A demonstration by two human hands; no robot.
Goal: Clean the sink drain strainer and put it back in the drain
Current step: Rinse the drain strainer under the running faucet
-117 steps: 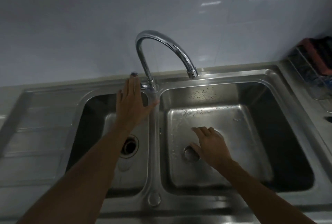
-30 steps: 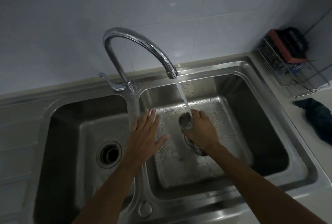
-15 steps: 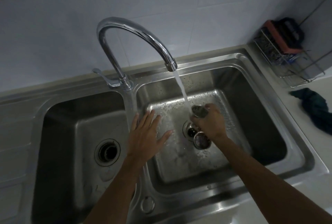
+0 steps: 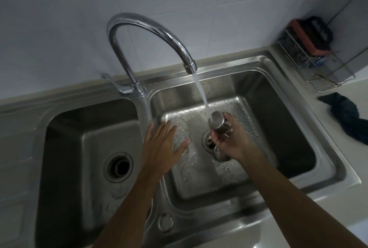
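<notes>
My right hand (image 4: 232, 142) holds the metal drain strainer (image 4: 219, 122) tipped on its side above the right basin, and the stream from the faucet (image 4: 147, 28) hits its outer wall. Below it the open drain (image 4: 208, 142) of the right basin (image 4: 310, 148) shows, with a round metal piece (image 4: 220, 154) lying beside it, partly hidden by my hand. My left hand (image 4: 162, 146) hovers flat with fingers spread over the divider between the two basins, holding nothing.
The left basin (image 4: 65, 148) has its own drain (image 4: 118, 166). The faucet lever (image 4: 117, 85) points left. A wire rack (image 4: 316, 62) with scrubbing things stands at the back right of the counter, and a dark cloth (image 4: 346, 114) lies near it.
Since 3.9 s ago the water was turned on and the strainer came out of the right drain. In the last half second my right hand brought the strainer back under the stream.
</notes>
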